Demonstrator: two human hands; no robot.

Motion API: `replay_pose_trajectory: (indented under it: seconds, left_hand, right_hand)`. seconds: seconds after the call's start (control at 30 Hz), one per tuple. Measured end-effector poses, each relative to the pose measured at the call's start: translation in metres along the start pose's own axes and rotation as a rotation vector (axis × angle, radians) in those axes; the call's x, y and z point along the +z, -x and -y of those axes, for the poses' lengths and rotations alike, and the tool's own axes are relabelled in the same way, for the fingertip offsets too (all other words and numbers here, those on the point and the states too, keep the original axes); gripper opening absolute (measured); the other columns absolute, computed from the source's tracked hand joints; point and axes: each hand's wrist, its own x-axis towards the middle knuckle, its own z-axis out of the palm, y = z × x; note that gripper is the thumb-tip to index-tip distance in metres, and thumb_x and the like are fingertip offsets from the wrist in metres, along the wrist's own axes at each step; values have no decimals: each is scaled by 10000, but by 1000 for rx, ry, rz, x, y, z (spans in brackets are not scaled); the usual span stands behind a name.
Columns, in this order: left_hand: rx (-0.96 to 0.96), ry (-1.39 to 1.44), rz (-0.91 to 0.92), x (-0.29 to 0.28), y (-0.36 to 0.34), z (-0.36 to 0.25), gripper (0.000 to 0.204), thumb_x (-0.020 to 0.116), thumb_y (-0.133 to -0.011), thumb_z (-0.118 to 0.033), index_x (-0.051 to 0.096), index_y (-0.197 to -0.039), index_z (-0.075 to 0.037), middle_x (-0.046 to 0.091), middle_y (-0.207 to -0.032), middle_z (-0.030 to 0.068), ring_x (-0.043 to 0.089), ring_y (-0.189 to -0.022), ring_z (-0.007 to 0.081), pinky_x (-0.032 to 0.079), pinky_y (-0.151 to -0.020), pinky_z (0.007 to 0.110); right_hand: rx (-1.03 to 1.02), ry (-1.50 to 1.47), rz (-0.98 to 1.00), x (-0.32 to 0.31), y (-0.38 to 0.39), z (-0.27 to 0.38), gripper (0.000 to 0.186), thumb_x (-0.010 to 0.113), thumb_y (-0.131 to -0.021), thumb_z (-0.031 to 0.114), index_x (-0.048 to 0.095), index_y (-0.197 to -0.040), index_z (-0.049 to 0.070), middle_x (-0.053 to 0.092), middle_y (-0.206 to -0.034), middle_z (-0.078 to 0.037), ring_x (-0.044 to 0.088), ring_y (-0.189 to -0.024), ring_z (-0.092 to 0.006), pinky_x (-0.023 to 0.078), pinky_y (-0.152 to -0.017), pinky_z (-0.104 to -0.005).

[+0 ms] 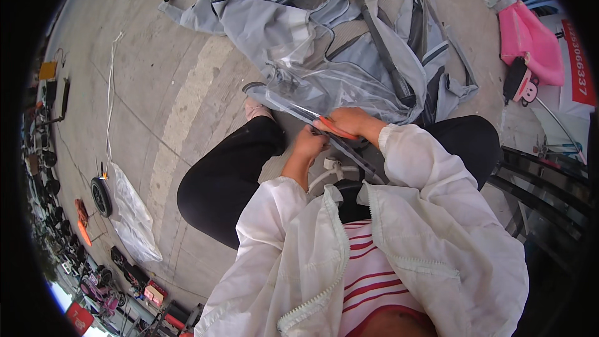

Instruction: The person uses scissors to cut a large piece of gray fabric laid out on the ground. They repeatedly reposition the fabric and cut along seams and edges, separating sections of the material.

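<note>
Grey fabric cover [324, 37] with a clear plastic panel [324, 90] is spread on a concrete floor [162, 87]; taken as landmark. Outdoor paved ground is seen, with a paler painted stripe [187, 106] running diagonally left of the cover and thin joint lines crossing the slab. At the cover's near edge, orange-handled scissors [337, 128] are gripped by the right hand [350, 122], fingers closed around the handles. Just left of that, the plastic edge is pinched by the left hand [310, 143], fingers together on the material; the exact contact is partly hidden. Black-trousered knees are seen either side below the cover, a pink shoe [256, 109] touching its near-left edge. A white frame part [331, 168] is seen between the knees, just below the hands. Far left of the cover, a small black wheel [100, 196] and a crumpled clear plastic bag [134, 218] lie on the floor, a white cord [111, 100] trailing up from them. Further left and below, a row of small ride-on toys and parts is lined along the floor's rim, too small to resolve. Right of the cover, a pink bag [530, 40] and a pink-and-black toy [521, 84] are set near a red-and-white sign [580, 62]. A dark metal frame [536, 181] is seen lower right.
</note>
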Motion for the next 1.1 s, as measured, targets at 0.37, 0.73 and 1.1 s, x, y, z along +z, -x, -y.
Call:
replay_pose_trajectory:
  seconds: [0.37, 0.73, 1.1]
  left_hand:
    - [-19, 187, -63, -13, 0, -14, 251, 564, -774, -63, 533, -1024, -61, 569, -859, 44, 588, -745, 179, 504, -778, 363]
    - [206, 468, -221, -42, -29, -23, 156, 455, -962, -206, 503, -954, -58, 550, -851, 57, 543, -749, 171, 493, -706, 352]
    - [199, 358, -277, -39, -13, -30, 142, 480, -948, -150, 477, -865, -34, 511, -715, 32, 516, -586, 116, 501, -558, 280]
  right_hand:
    - [-23, 73, -272, 8, -12, 5, 754, 469, -760, 731, 671, -808, 5, 647, -832, -212, 628, -837, -365, 473, -750, -450]
    - [-82, 201, -367, 18, -5, 11, 723, 504, -758, 700, 644, -800, -9, 651, -764, -199, 652, -757, -328, 491, -665, -421]
    - [-126, 255, -362, 16, -17, 11, 696, 466, -769, 714, 665, -791, 48, 665, -799, -159, 654, -763, -321, 495, -645, -411]
